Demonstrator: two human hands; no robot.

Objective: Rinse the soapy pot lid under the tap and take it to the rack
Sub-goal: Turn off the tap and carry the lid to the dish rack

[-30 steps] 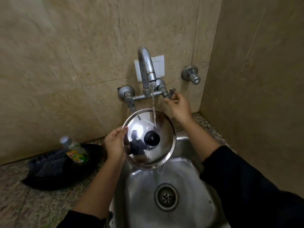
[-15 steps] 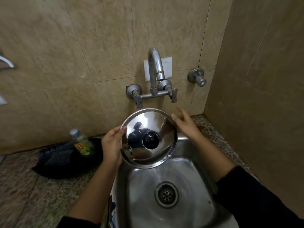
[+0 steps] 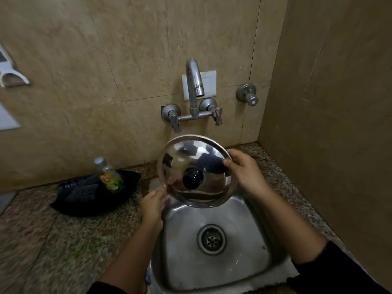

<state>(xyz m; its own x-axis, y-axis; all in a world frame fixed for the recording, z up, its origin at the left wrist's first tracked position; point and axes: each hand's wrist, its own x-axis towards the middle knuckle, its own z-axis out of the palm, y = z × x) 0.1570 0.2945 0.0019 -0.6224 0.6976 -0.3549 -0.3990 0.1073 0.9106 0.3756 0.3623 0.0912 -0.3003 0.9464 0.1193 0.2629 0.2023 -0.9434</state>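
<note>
Two hands grip round steel lid — black knob.

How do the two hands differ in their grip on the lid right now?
The right hand wraps the rim of the lid with its thumb on top; the left hand only touches the lower left edge with its fingertips. The right hand sits higher, the left hand lower. Both meet the lid above the sink.

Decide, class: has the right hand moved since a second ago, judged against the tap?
Yes. The right hand has left the tap handle and come down to grip the pot lid rim.
</note>
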